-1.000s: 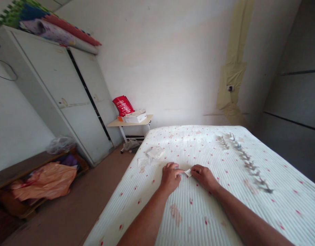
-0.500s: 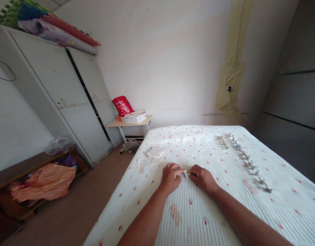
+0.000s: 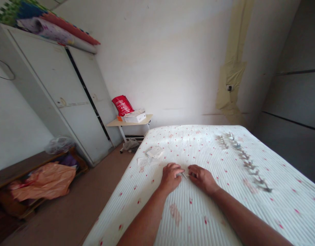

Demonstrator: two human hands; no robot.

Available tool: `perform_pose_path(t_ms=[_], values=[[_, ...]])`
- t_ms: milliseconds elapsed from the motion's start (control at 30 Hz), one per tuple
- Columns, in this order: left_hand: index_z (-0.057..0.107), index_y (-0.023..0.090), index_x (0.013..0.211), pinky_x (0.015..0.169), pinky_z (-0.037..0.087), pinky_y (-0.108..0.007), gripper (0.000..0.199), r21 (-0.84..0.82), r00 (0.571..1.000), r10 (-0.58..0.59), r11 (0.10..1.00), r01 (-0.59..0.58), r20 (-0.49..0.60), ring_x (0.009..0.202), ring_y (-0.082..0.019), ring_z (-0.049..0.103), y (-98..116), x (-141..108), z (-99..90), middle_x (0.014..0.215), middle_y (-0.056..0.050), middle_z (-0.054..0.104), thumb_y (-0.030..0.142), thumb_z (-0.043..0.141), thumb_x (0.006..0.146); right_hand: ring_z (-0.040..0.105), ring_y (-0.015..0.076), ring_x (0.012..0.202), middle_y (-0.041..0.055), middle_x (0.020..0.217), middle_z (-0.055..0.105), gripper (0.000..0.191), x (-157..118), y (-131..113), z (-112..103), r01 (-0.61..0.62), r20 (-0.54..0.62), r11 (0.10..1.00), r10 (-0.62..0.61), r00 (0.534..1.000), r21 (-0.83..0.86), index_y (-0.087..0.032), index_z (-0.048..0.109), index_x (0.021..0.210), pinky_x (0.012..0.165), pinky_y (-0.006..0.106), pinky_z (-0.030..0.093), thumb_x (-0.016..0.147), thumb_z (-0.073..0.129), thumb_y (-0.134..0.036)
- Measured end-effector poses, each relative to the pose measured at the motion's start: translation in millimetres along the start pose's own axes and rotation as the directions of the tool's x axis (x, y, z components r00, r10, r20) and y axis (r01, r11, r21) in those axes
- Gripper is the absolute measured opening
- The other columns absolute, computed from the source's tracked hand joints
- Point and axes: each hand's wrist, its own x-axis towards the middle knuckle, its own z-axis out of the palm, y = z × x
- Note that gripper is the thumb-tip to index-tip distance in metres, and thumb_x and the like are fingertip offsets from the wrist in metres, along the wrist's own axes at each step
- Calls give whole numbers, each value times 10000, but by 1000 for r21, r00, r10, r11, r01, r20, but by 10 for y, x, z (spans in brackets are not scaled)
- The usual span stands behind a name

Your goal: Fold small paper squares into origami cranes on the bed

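A: Made out what between the hands?

B: Saw a small folded paper slip (image 3: 184, 174) low over the quilted mattress (image 3: 193, 218). Could not tell about resting on it.

A: Held how?

B: Pinched at one end by the left hand (image 3: 170, 176). Found the right hand (image 3: 202, 178) loosely curled just beside the other end; could not tell of contact there.

A: Judged how for handling?

B: Guessed very light, thin, limp, quick to crease or tear. Reckoned best taken lightly by the edges, without squeezing the middle.

A: Noticed what farther out?

B: Spotted loose papers (image 3: 155, 152) ahead to the left, small figures (image 3: 249, 165), perhaps paper cranes, lined up toward the right, and beyond, a red bag (image 3: 123, 105) on a small table (image 3: 113, 123).
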Motion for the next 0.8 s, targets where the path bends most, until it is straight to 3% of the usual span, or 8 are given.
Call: perform_pose_path(t_ms=[133,233,333,467,600,800], values=[[697,272,861,899,380,-330,213,14,999,-35,999,36,-30,969,-174,511,40,-1,1,969,2,642,229,609,672,526,116,688,4,769,576,138,7,-7,-3,-16,23,1000,16,1000,-2,-196,546,731,630,210,378,692,441,-115],[704,276,803,887,377,-339,159,40,997,-73,996,74,-25,963,-182,513,86,7,2,967,2,635,272,649,654,527,110,662,11,849,584,226,23,45,28,-82,34,996,82,996,21,-196,560,857,614,216,389,669,464,-116],[702,287,803,891,365,-354,169,61,995,-99,993,100,-21,982,-191,506,125,16,3,983,2,624,287,675,636,540,107,656,52,1024,562,442,48,127,75,-134,30,990,132,991,47,-183,518,1070,600,224,411,635,494,-104],[700,293,799,883,365,-352,171,58,994,-107,992,108,-24,975,-186,507,146,16,1,961,4,622,269,685,630,577,123,740,81,1196,504,489,67,188,110,-90,49,993,87,995,77,-192,528,1112,662,241,451,633,513,-100],[700,291,785,885,360,-358,152,68,994,-103,992,105,-31,979,-189,502,138,9,11,958,1,620,265,682,636,603,138,795,62,1175,538,403,39,156,97,-46,25,996,45,999,71,-209,577,1049,720,260,474,664,505,-112],[701,290,774,874,368,-350,125,98,996,-79,992,82,-32,963,-188,508,101,8,46,953,3,617,281,671,653,566,189,1036,75,1204,557,429,-21,114,84,49,-16,998,-50,999,-29,-198,578,1113,866,296,458,700,488,-125]])
